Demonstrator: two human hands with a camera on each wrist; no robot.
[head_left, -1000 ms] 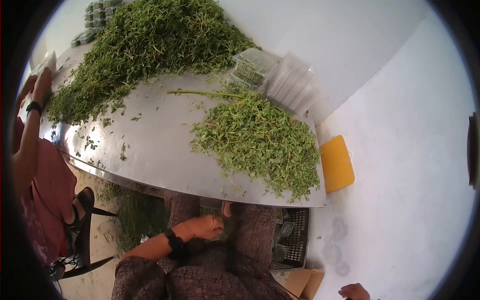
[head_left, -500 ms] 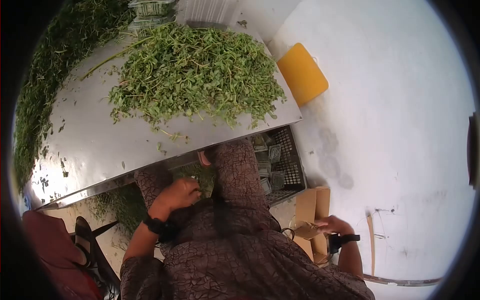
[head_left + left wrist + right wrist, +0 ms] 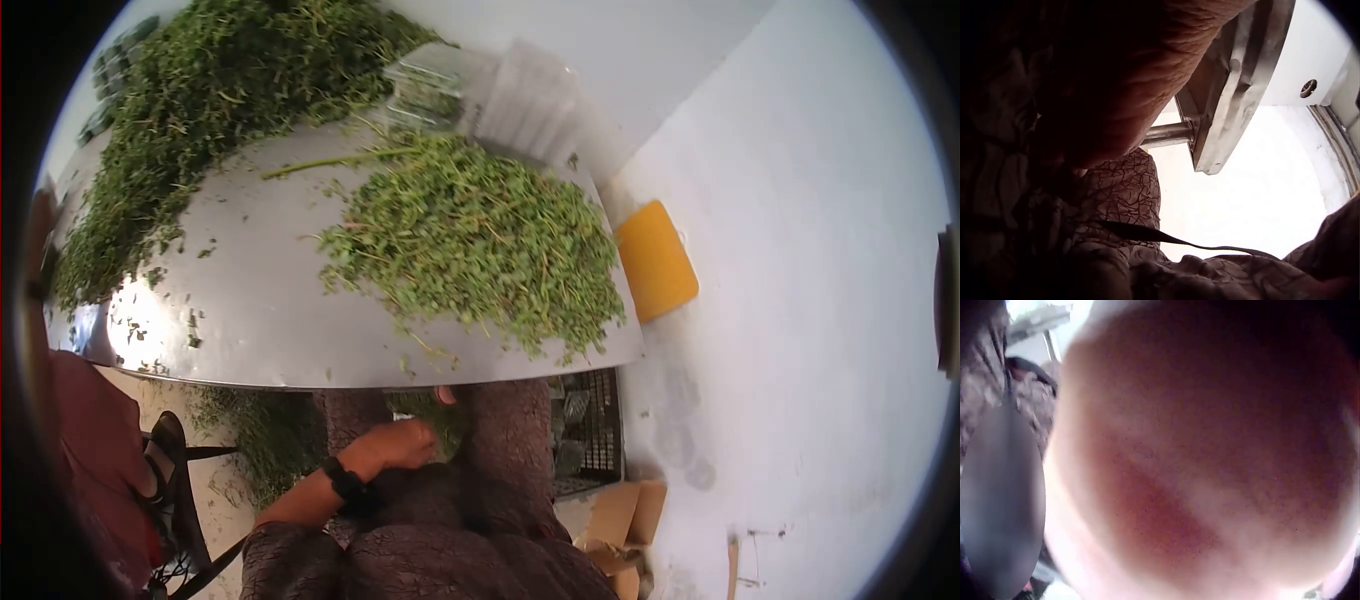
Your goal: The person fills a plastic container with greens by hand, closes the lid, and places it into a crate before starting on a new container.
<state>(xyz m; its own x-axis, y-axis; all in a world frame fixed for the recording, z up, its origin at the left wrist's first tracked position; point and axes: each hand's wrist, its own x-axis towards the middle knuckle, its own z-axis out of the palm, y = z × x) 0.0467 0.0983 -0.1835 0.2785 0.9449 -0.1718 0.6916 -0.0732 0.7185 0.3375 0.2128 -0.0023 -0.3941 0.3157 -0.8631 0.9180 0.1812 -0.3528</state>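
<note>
My left hand (image 3: 400, 443), with a black band at its wrist, lies over my patterned lap with its fingers loosely curled. Nothing shows in it. In the left wrist view its palm (image 3: 1147, 81) is large and dark, with the brown patterned cloth (image 3: 1125, 194) of my clothes beneath. The right hand is outside the head view. Its blurred palm (image 3: 1210, 456) fills most of the right wrist view, and its fingers are hidden. Before me, a heap of leafy green stems (image 3: 480, 250) lies on the metal table (image 3: 270, 270).
A larger green heap (image 3: 230, 80) covers the table's far left. Clear plastic boxes (image 3: 430, 85) and stacked lids or trays (image 3: 525, 105) stand behind the near heap. A yellow board (image 3: 657, 262) leans on the wall. Below are a black crate (image 3: 600, 425), a cardboard box (image 3: 630, 515) and a seated person's leg (image 3: 95, 450).
The head view swung right and down, then back. The right hand was by the cardboard box half a second ago and is now out of that view. The left hand stays over the lap.
</note>
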